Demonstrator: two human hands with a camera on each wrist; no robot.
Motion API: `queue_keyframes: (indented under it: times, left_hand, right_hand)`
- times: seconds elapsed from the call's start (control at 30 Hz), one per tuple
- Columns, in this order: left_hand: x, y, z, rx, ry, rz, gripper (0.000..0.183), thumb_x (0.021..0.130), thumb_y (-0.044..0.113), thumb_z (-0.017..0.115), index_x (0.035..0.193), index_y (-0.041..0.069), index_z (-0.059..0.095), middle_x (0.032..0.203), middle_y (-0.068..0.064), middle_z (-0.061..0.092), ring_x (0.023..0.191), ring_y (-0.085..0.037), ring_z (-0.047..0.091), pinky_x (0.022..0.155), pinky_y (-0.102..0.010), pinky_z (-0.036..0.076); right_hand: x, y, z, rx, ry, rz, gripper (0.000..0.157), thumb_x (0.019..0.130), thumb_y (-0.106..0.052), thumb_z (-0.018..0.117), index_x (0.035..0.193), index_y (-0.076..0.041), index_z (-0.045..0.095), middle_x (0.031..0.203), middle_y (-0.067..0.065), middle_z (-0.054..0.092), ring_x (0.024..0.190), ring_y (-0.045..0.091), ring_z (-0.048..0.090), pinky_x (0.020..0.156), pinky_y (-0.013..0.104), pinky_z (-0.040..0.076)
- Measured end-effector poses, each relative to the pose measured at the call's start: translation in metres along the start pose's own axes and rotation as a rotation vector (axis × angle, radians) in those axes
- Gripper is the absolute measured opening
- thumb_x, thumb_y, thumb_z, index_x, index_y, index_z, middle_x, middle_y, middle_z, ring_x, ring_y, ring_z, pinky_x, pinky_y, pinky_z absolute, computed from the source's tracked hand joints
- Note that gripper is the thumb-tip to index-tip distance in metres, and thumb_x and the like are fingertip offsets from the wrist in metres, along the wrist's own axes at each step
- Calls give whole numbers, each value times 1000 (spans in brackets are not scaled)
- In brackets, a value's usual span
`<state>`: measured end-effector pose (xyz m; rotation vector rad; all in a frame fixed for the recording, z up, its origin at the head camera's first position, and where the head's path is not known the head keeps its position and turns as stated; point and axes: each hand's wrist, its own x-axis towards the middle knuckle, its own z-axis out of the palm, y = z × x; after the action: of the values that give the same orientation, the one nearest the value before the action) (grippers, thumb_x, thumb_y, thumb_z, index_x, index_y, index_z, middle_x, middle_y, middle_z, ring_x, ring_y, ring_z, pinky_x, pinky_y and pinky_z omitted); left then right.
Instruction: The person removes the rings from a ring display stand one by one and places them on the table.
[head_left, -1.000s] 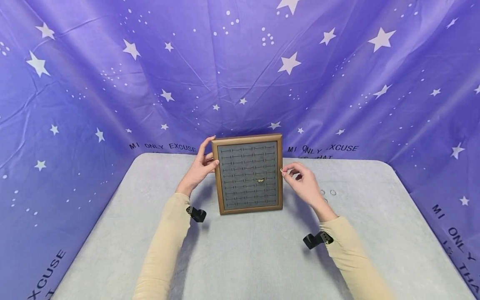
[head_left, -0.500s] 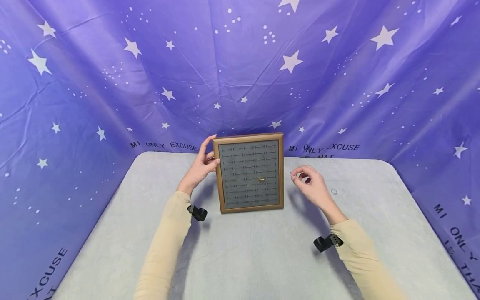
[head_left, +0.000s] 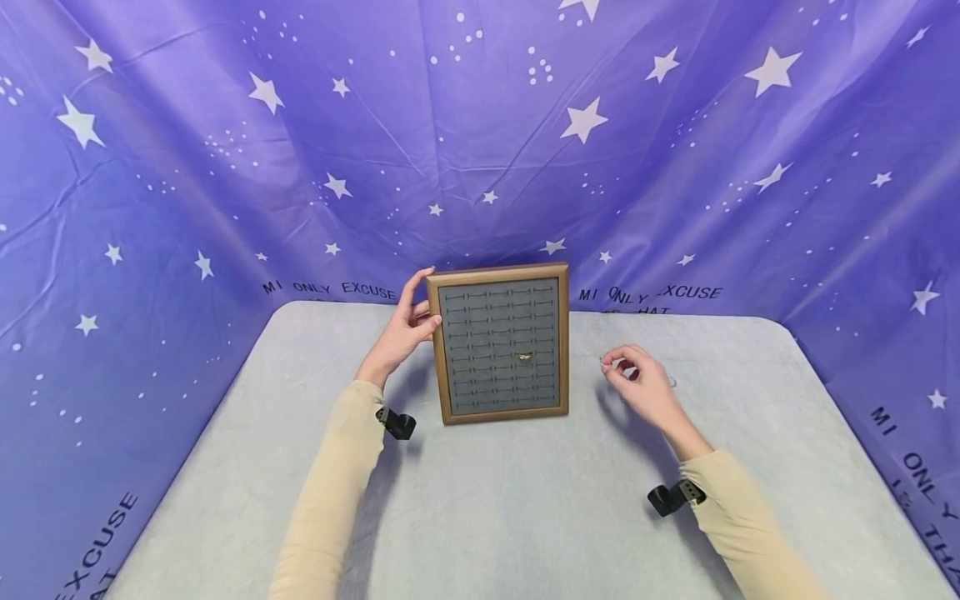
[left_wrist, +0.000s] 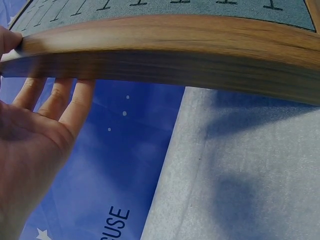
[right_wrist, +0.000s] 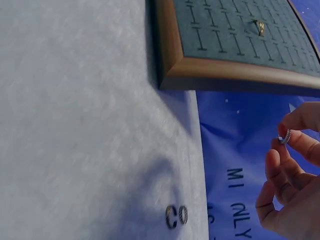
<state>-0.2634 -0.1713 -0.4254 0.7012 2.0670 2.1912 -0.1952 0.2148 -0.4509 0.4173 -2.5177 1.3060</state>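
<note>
A wood-framed ring display board [head_left: 498, 392] with grey slotted padding stands upright on the table, tilted slightly back. One gold ring [head_left: 524, 357] sits in a slot right of its middle. My left hand [head_left: 397, 337] grips the board's left edge near the top, thumb on the front of the frame and fingers behind. To the right of the board, apart from it, my right hand [head_left: 641, 387] is raised over the table. Between its thumb and fingertips it pinches a small silver ring [right_wrist: 285, 136] set with stones, clearest in the right wrist view.
Two more rings, a dark-looking ring [right_wrist: 171, 217] and a silver ring [right_wrist: 183, 215], lie on the grey table [head_left: 480, 517] by its far edge. Behind hangs a purple cloth [head_left: 465, 125] printed with stars and lettering.
My right hand has drawn away from the board's right edge, moving right and a little toward me with the silver ring pinched. My left hand keeps its grip on the board.
</note>
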Motion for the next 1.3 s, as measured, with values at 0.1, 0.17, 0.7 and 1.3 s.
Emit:
queue_keyframes:
  times: [0.1, 0.17, 0.7, 1.3]
  left_hand:
    - [1, 0, 0, -10, -2, 4, 76, 95, -10, 49, 153, 25, 16, 124, -33, 53, 92, -22, 65, 74, -39, 58]
    - [1, 0, 0, -13, 0, 2, 76, 94, -11, 49, 153, 24, 15, 124, -33, 53, 92, -23, 65, 74, -39, 58]
    - [0, 1, 0, -19, 4, -15, 77, 94, -11, 49, 153, 25, 16, 126, -31, 54, 95, -25, 65, 74, -42, 58]
    - [0, 3, 2, -13, 18, -14, 77, 93, -12, 48, 153, 23, 16, 126, -32, 53, 94, -23, 65, 72, -37, 58]
  right_hand:
    - [-3, 5, -4, -15, 3, 5, 7, 85, 2, 63, 91, 0, 66, 95, 11, 63, 78, 10, 51, 63, 20, 43]
    - [-5, 8, -7, -21, 2, 10, 6, 85, 2, 63, 91, 0, 66, 94, 12, 63, 78, 10, 51, 62, 18, 42]
    - [-20, 26, -36, -31, 10, 79, 9, 87, 0, 63, 95, 3, 65, 94, 13, 60, 76, 7, 51, 60, 15, 44]
    - [-33, 39, -50, -53, 65, 74, 6, 84, 4, 63, 90, 5, 64, 92, 16, 61, 75, 0, 52, 63, 11, 43]
